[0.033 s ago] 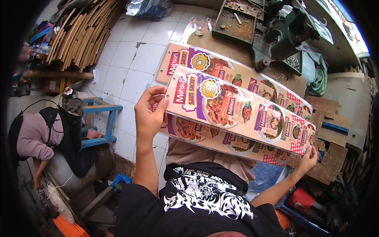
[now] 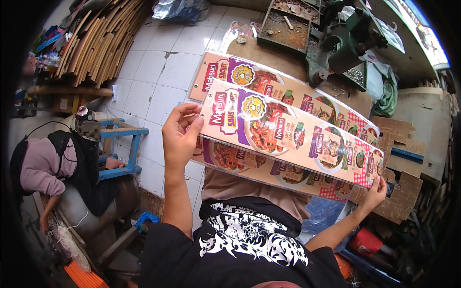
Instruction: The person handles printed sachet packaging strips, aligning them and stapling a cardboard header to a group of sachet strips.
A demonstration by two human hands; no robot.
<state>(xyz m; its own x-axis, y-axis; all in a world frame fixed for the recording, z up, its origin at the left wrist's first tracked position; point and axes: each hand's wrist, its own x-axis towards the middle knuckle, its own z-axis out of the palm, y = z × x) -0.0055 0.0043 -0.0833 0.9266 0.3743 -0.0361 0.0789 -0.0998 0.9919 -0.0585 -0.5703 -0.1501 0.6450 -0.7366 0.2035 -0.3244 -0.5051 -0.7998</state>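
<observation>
I hold a long glossy printed card strip (image 2: 288, 137) with food pictures, lifted at a slant in front of me. My left hand (image 2: 178, 139) pinches its left end with thumb and fingers. My right hand (image 2: 377, 191) grips its lower right end. A second similar strip (image 2: 269, 84) lies behind it on the brown worktop (image 2: 269, 53). A third strip (image 2: 249, 165) shows just beneath the held one, above my lap.
A green metal press (image 2: 345, 45) and a rusty tray (image 2: 288, 24) stand at the far side of the worktop. Cut cardboard pieces (image 2: 403, 144) pile up on the right. On the left another person (image 2: 43, 168) crouches by a blue stool (image 2: 120, 144); wooden slats (image 2: 96, 43) lean behind.
</observation>
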